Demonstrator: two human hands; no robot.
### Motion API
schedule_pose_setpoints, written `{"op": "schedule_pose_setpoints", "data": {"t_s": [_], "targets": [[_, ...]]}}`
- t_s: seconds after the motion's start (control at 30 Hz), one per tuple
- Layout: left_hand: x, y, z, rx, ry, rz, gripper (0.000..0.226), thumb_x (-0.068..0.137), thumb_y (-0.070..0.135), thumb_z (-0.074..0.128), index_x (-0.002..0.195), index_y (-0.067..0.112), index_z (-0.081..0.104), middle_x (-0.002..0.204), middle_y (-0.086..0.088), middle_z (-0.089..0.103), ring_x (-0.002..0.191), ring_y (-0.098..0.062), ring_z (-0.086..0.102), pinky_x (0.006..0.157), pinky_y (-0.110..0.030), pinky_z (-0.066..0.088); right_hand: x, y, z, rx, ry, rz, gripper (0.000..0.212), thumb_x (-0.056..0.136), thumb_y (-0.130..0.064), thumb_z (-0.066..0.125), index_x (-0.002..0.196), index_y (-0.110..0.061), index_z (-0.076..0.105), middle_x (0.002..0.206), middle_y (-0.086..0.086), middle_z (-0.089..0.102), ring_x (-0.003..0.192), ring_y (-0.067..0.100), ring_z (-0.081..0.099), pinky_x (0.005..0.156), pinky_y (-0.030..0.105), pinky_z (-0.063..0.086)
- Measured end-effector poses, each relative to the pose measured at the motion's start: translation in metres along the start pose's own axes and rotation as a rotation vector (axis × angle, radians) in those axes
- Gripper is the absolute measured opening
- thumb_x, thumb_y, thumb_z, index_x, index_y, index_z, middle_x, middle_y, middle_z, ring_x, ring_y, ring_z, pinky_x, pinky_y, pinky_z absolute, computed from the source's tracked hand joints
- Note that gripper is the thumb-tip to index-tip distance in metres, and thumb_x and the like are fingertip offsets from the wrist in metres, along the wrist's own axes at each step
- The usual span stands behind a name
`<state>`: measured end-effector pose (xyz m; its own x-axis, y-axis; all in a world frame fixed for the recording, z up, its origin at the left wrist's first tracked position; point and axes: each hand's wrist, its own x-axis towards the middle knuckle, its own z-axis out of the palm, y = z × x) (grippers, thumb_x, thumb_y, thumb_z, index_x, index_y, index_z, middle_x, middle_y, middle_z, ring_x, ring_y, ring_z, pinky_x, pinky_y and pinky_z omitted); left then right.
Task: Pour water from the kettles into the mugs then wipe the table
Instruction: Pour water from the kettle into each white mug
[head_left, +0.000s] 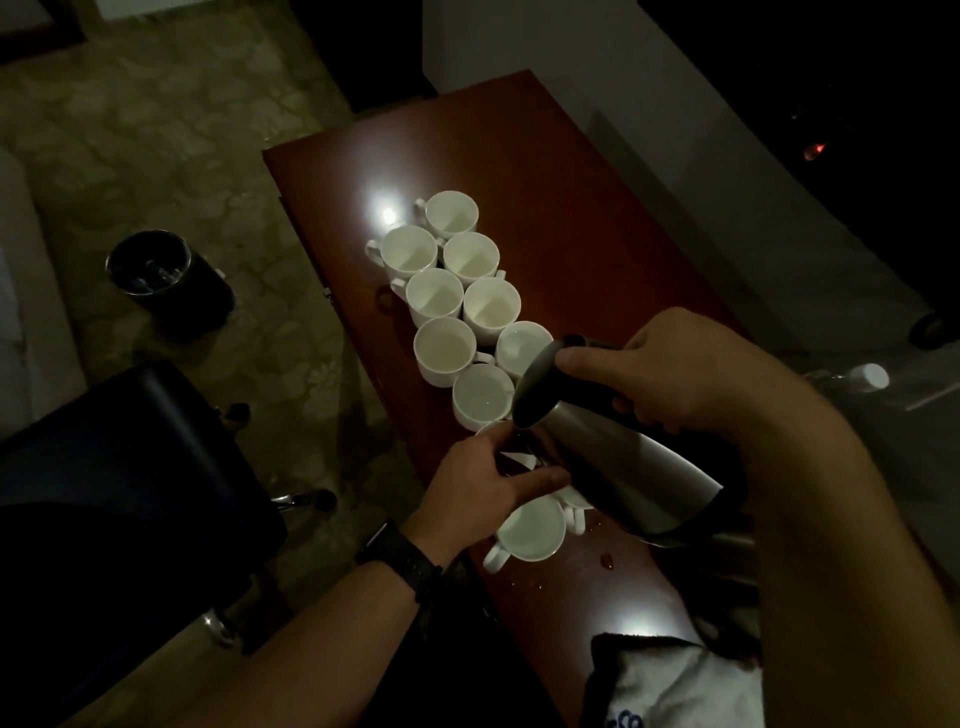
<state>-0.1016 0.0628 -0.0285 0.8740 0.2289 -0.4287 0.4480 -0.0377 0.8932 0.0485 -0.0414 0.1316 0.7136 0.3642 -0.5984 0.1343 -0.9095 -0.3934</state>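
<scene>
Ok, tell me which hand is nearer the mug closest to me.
Left. The left hand, gripping the next mug, lies right at the nearest mug's far rim; the right hand is farther off, up on the kettle's handle.

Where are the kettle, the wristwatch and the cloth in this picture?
kettle (618, 462): head view, on its tilted steel body.
wristwatch (401, 558): head view, on the black band.
cloth (675, 686): head view, on its white fabric, bottom right.

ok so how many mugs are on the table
10 mugs: eight in a staggered double row farther out, one held by the left hand at the kettle's spout, one nearest. Another may be hidden behind the kettle.
</scene>
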Motion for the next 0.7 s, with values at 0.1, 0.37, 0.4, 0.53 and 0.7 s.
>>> {"op": "schedule_pose_setpoints", "data": {"t_s": [0.1, 0.37, 0.4, 0.53, 0.7], "targets": [[-0.0010, 0.0002, -0.0006, -0.005, 0.007, 0.007, 0.062, 0.066, 0.067, 0.077, 0.122, 0.041, 0.067, 0.114, 0.019, 0.073, 0.093, -0.004, 0.073, 0.092, -0.042, 0.059, -0.0017, -0.0023, -0.0009, -0.005, -0.016, 0.001, 0.068, 0.062, -0.078, 0.058, 0.064, -0.012, 0.073, 0.048, 0.001, 0.063, 0.053, 0.019, 0.059, 0.060, 0.036, 0.046], [0.0001, 0.0008, 0.0012, -0.005, 0.003, 0.004, 0.063, 0.065, 0.067, 0.076, 0.123, 0.045, 0.065, 0.116, 0.018, 0.072, 0.093, -0.005, 0.074, 0.092, -0.042, 0.059, -0.0002, -0.0010, -0.0022, -0.010, -0.008, -0.008, 0.067, 0.062, -0.078, 0.059, 0.061, -0.013, 0.072, 0.049, 0.000, 0.065, 0.048, 0.016, 0.058, 0.058, 0.034, 0.047], [-0.0001, 0.0010, 0.0013, -0.003, 0.001, 0.005, 0.063, 0.066, 0.067, 0.076, 0.123, 0.043, 0.066, 0.116, 0.018, 0.072, 0.093, -0.004, 0.073, 0.092, -0.042, 0.059, 0.0000, -0.0007, -0.0021, -0.010, -0.006, -0.004, 0.066, 0.062, -0.078, 0.058, 0.060, -0.013, 0.072, 0.049, 0.001, 0.066, 0.048, 0.015, 0.058, 0.058, 0.034, 0.047], [-0.0006, 0.0023, 0.0008, -0.007, 0.001, -0.002, 0.051, 0.074, 0.055, 0.081, 0.121, 0.040, 0.067, 0.115, 0.018, 0.072, 0.095, -0.006, 0.073, 0.094, -0.044, 0.059, 0.0016, -0.0010, -0.0023, -0.013, 0.003, 0.003, 0.065, 0.067, -0.077, 0.061, 0.061, -0.013, 0.072, 0.057, 0.004, 0.070, 0.050, 0.017, 0.060, 0.059, 0.034, 0.048], [-0.0005, 0.0039, -0.0007, -0.018, 0.001, 0.000, 0.062, 0.068, 0.063, 0.077, 0.123, 0.037, 0.067, 0.114, 0.015, 0.074, 0.099, -0.011, 0.073, 0.095, -0.046, 0.058, 0.0030, -0.0031, -0.0016, -0.008, 0.002, 0.006, 0.062, 0.072, -0.074, 0.063, 0.061, -0.014, 0.072, 0.048, -0.001, 0.065, 0.049, 0.015, 0.059, 0.057, 0.033, 0.048]]}}
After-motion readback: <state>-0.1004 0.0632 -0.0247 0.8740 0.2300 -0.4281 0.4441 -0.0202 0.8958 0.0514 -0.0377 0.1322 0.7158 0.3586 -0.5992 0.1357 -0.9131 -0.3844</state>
